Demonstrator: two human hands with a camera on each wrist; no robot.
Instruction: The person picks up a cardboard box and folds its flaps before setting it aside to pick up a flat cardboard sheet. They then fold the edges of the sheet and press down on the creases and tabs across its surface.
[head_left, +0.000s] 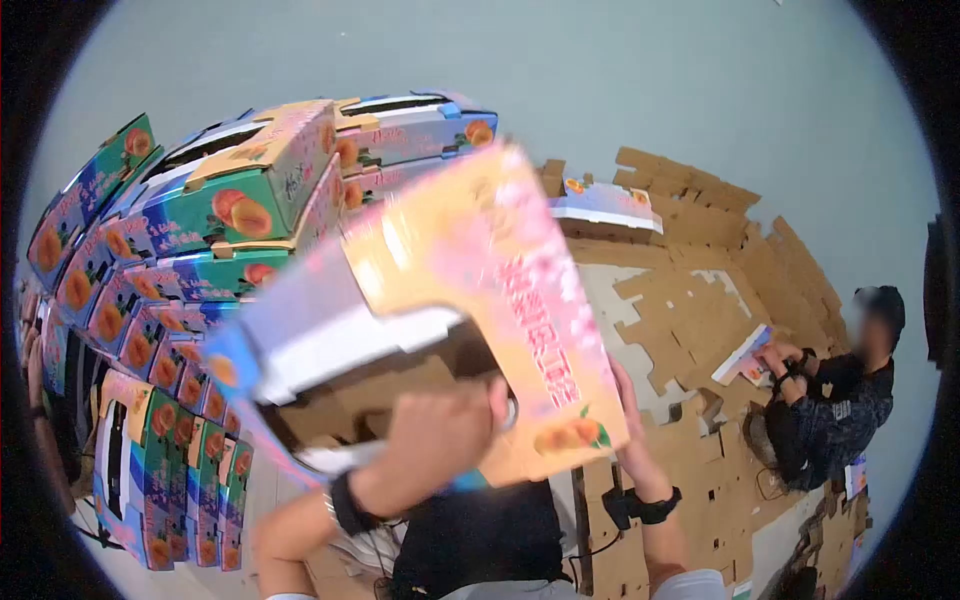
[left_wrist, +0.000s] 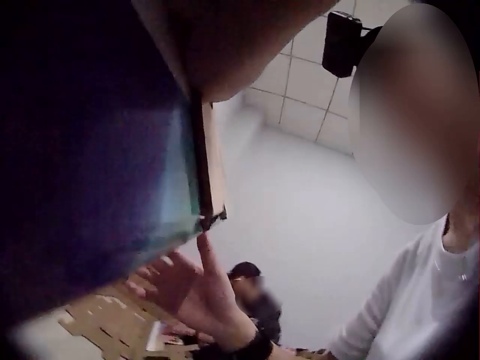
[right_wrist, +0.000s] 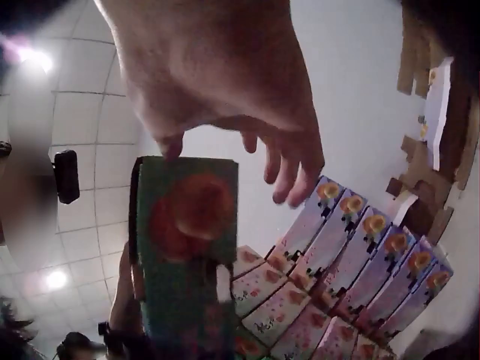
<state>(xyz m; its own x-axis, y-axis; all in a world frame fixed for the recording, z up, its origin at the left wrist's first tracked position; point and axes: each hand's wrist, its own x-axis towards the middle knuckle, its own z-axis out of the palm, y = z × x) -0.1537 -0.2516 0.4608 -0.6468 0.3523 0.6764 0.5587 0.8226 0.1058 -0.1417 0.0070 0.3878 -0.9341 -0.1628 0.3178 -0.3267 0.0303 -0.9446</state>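
A printed cardboard fruit box (head_left: pixel 560 330), orange, pink and blue with a large cut-out opening, is held up in front of the body. My left hand (head_left: pixel 440 430) grips it at the edge of the opening, fingers curled inward. Beside its right end is my right hand (head_left: pixel 640 455). In the right wrist view, the right hand (right_wrist: pixel 225 82) has its thumb at the top edge of the box's green end (right_wrist: pixel 187 225), and the other fingers are spread and fairly straight. The left wrist view shows the box's dark blue side (left_wrist: pixel 90 150) close up.
Stacked finished fruit boxes (head_left: pixel 250 215) fill the left, with several more upright boxes (head_left: pixel 170 470) below. Flattened brown cardboard (head_left: pixel 690 330) covers the right side. Another person (head_left: pixel 840 400) sits there handling a carton piece (head_left: pixel 745 355). A pale wall (head_left: pixel 620 80) stands behind.
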